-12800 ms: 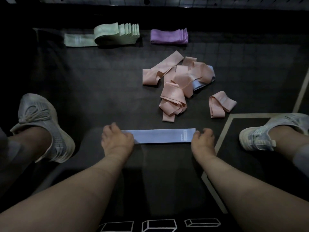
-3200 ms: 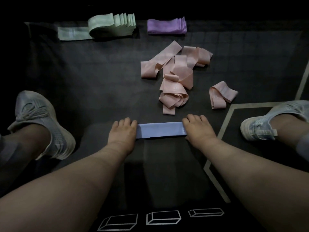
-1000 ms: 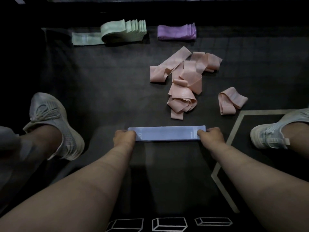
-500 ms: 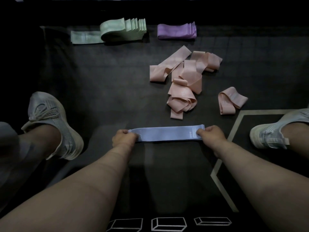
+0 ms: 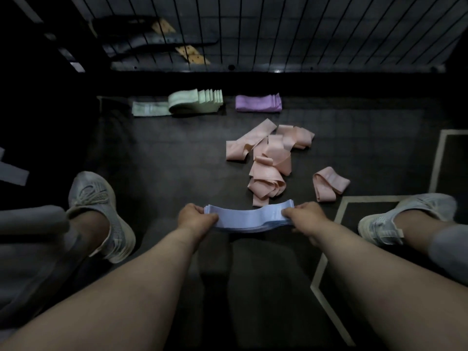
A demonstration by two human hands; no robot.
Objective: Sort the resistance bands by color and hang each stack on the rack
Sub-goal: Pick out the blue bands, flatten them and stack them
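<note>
Dark matting [image 5: 177,160] covers the floor, pale taped lines [image 5: 326,259] run off to the right of the hands, and a wire grid rack [image 5: 304,34] rises at the far edge. The left hand [image 5: 195,219] and right hand [image 5: 304,216] each pinch one end of the lavender-blue stack [image 5: 249,219], which bows between them. Just beyond lies a loose pink heap [image 5: 268,160]. Farther off, a mint-green stack [image 5: 195,101] and a purple stack [image 5: 258,103] sit side by side near the rack.
</note>
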